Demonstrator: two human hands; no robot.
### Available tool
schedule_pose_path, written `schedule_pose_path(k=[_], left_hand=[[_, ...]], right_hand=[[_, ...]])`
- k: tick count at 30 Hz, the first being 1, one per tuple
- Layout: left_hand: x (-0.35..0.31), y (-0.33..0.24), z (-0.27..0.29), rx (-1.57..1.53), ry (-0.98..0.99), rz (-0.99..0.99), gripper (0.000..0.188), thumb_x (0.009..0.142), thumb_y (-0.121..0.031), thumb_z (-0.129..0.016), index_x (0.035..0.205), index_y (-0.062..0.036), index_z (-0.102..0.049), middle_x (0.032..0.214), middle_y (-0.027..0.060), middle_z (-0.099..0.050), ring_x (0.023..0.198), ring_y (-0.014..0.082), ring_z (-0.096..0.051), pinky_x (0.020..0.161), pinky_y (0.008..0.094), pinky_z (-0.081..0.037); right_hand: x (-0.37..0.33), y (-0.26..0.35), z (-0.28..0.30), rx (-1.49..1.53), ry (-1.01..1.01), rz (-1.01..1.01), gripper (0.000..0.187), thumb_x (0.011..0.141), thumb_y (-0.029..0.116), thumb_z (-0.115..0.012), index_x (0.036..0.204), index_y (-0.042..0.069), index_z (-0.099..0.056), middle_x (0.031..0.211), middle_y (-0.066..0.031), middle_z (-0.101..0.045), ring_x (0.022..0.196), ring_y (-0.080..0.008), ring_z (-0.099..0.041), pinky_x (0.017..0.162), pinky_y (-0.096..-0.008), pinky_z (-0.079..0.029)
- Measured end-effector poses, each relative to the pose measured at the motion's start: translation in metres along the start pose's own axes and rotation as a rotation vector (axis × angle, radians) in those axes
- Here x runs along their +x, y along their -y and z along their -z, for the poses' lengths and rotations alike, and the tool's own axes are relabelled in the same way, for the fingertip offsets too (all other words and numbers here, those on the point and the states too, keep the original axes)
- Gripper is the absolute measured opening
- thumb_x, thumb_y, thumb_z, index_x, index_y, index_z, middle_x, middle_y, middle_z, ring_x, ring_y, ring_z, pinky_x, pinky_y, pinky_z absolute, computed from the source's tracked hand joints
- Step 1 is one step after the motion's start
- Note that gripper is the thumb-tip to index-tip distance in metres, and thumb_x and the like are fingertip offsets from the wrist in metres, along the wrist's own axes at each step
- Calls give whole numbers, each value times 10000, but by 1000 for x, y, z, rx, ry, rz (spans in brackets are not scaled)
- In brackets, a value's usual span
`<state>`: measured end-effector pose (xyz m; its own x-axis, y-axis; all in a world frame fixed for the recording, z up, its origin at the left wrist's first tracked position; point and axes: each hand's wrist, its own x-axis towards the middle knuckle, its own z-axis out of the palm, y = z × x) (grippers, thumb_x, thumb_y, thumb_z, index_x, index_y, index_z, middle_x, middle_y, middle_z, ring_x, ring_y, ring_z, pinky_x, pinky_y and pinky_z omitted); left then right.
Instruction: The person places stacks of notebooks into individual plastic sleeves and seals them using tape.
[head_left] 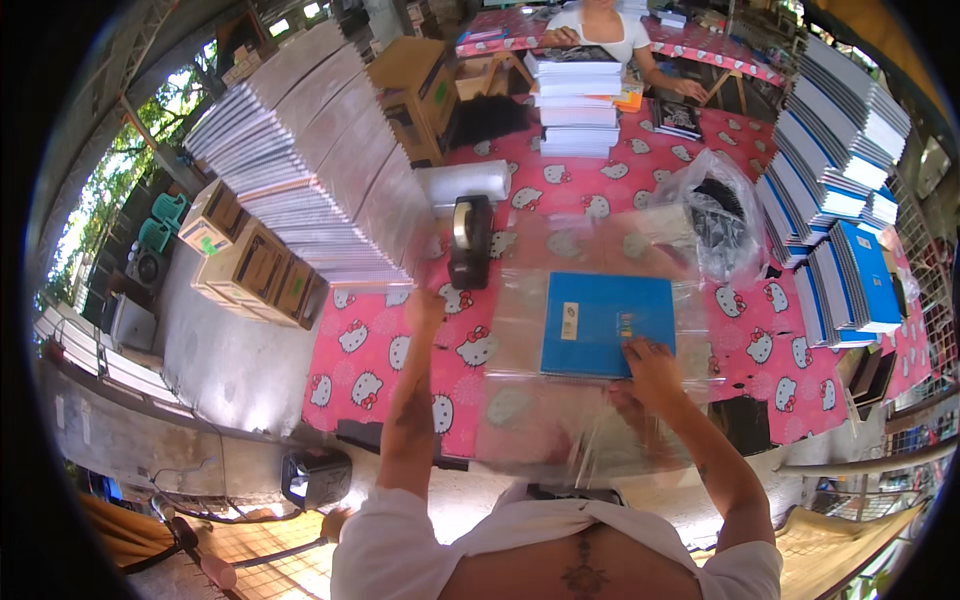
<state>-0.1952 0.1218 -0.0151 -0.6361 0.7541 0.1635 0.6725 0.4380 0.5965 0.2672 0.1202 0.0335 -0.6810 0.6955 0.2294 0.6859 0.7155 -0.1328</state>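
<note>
A blue spiral notebook [590,325] with a pale label lies on a clear plastic sheet [520,410] spread over the table. My right hand [652,372] rests on the notebook's lower right corner, fingers stretched out and flat. My left hand [428,306] is farther left, at the foot of a tall stack of plastic-wrapped notebooks [330,170]. Its fingers are hard to make out, so its grip is unclear. Just right of it stands a black tape dispenser [468,245]. Behind that lies a roll of clear plastic [465,183].
Stacks of blue and white notebooks [835,170] line the table's right side. A clear bag with dark contents [722,225] sits beside the sheet. Across the pink patterned table [470,390], a person [610,35] is behind a book pile [578,105]. Cardboard boxes [255,270] stand left.
</note>
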Motion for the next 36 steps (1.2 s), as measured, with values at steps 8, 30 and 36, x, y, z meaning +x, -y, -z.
schedule_pose_path(k=[8,30,36], left_hand=[[-144,-207,-54,-425,670,-206,289,829,-324,-674,818,-44,-745,821,169,-716,776,294,-708,688,398,-526],[-283,-216,-83,-1114,405,597,271,916,-247,-677,927,1,-569,728,25,-600,482,112,-464,444,267,-411],[-222,-131,-66,-1148,532,183,645,861,-109,-659,1435,27,-399,1346,135,-534,1238,216,-494,1057,336,-386]], right_hand=[[-1,-8,-7,73,5,3,707,618,474,-822,1091,-11,-619,1148,-146,-604,1133,-302,-601,970,-426,-440],[127,-151,-7,555,399,-19,496,924,412,-600,1299,87,-593,1208,-174,-633,1182,-372,-555,1035,-444,-414],[-19,-84,5,1411,494,-536,661,902,234,-698,1426,-33,-394,1392,-163,-497,1307,-245,-450,1060,-346,-402]])
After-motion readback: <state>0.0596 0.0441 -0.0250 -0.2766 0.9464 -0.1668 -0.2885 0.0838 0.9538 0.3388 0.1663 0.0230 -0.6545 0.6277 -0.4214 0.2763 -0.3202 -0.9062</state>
